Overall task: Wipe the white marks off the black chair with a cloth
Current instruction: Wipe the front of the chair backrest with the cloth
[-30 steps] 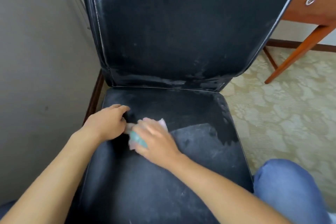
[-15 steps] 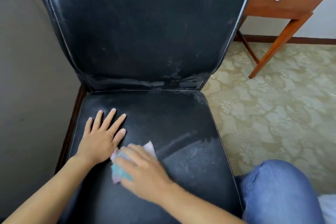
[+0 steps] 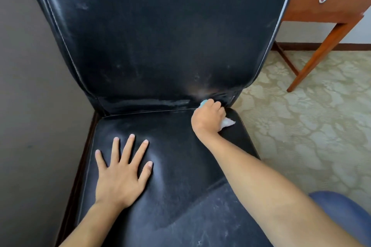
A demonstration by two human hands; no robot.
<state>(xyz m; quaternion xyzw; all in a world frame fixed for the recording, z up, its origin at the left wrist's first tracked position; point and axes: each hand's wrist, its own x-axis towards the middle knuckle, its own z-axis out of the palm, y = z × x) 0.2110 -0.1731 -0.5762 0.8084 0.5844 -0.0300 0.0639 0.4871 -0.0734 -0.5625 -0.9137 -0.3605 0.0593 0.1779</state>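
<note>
A: How does the black chair look from the head camera?

B: It fills most of the view, seat near, backrest rising at the far side. The leather is glossy across the far part of the seat. A dusty, whitish patch covers the near right part, and pale smears run along the strip at the foot of the backrest. A few small white specks dot the backrest.

A: What differs from half a second ago?

B: The right hand was then near the middle of the seat, just beside the left one. It has since travelled to the far right corner, where seat meets backrest. The left hand has hardly moved.

A: And the hands themselves?

B: The right hand is curled into a fist around the cloth, knuckles pressed into the crease; a white end pokes out on the right and a bit of blue shows at the far side. The forearm stretches diagonally over the seat. The left hand lies flat on the near left part of the seat, fingers spread wide, holding nothing.
</note>
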